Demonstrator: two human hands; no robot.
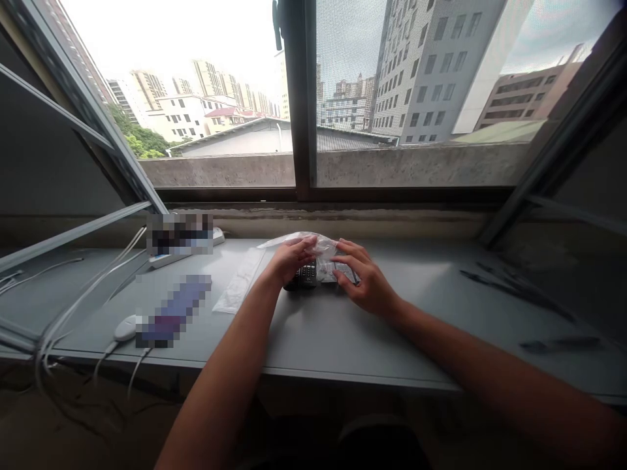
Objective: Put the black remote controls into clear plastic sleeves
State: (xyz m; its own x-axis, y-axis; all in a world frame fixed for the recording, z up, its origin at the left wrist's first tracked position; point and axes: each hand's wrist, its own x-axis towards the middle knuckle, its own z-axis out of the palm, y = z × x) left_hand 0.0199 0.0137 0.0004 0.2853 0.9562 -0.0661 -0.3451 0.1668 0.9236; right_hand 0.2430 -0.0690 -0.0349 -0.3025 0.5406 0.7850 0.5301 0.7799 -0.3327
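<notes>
My left hand [292, 260] pinches the edge of a clear plastic bag [324, 247] above the middle of the shelf-like desk. Under that hand lies a black device with rows of small keys [302, 277], partly covered by my fingers and the bag. My right hand [361, 277] is at the bag's right side, its fingers curved and apart, with the fingertips at the plastic. Something flat with a dark edge shows under the right hand; I cannot make out what it is. Another stretch of clear plastic [238, 282] lies flat to the left of my left hand.
Grey desk [323, 346] runs below a window [304, 98]. A white power strip [189, 253] and a blurred-out phone-like object [174, 313] lie left, with a white rounded charger [126, 328] and cables. Dark thin items [514, 290] lie right. Metal struts [78, 232] slant at the sides.
</notes>
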